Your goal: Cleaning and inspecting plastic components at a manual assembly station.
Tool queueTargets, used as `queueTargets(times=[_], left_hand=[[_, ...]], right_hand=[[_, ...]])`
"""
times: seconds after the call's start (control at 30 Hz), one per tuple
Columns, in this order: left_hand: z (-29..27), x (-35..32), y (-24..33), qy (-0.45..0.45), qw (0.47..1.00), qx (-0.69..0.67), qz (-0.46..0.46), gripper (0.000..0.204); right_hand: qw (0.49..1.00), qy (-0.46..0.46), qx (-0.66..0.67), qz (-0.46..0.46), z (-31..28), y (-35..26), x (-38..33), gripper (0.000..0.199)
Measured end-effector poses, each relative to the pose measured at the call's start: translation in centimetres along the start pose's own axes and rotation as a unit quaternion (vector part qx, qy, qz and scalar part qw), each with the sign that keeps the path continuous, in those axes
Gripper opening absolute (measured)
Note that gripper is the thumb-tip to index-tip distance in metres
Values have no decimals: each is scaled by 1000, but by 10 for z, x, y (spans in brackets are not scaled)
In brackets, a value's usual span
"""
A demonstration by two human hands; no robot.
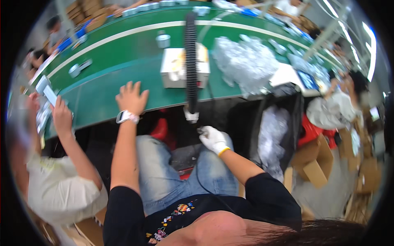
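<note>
Stretching across the view, a green bench [94, 90] is filling the space ahead of the seated person, with a pale line running along it. To the left, a co-worker [65, 188] in a light shirt is sitting close by, holding a pale part [50, 95] above the bench. Toward the right, a heap of clear plastic [246, 61] is lying on the bench, and an open carton [316, 160] is sitting lower down, off to the side.

The left arm [125, 151] is pointing forward, nearly straight, its wrist by the bench's near edge. The right arm [246, 166] is angling inward over the thigh, lying lower than the bench top.

A white box [169, 74] is standing on the bench near that edge, partly behind a black hose [191, 61] that is hanging down to a white end just beyond the right hand.

The left hand [132, 98] is bare and resting palm down on the bench, its fingers spreading wide. The right hand [213, 139], in a white glove, is curling its fingers beside a small dark piece [201, 130] near the hose's end; whether it is gripping or only touching that piece, I cannot tell. A watch [122, 117] is circling the left wrist.
</note>
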State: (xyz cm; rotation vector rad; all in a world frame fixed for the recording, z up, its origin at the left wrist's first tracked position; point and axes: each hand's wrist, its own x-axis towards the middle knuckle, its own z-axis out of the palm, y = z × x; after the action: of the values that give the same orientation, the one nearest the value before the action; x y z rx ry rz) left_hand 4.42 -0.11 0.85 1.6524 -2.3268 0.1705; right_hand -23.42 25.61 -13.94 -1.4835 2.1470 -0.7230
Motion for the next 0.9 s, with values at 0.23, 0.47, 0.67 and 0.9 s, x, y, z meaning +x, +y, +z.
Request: queueTargets(times=[0.23, 0.47, 0.67, 0.9], left_hand=[[20, 2, -8, 24, 999, -22, -9, 70], [16, 3, -1, 4, 1000, -7, -17, 65], [5, -8, -24, 112, 991, -58, 42, 46], [-5, -24, -18, 201, 910, -360, 49, 29]], right_hand=[[999, -2, 22, 26, -7, -3, -2, 31], [1000, 8, 12, 21, -9, -1, 2, 32], [999, -18, 32, -29, 2, -12, 16, 36], [943, 9, 328, 58, -3, 4, -24, 52]])
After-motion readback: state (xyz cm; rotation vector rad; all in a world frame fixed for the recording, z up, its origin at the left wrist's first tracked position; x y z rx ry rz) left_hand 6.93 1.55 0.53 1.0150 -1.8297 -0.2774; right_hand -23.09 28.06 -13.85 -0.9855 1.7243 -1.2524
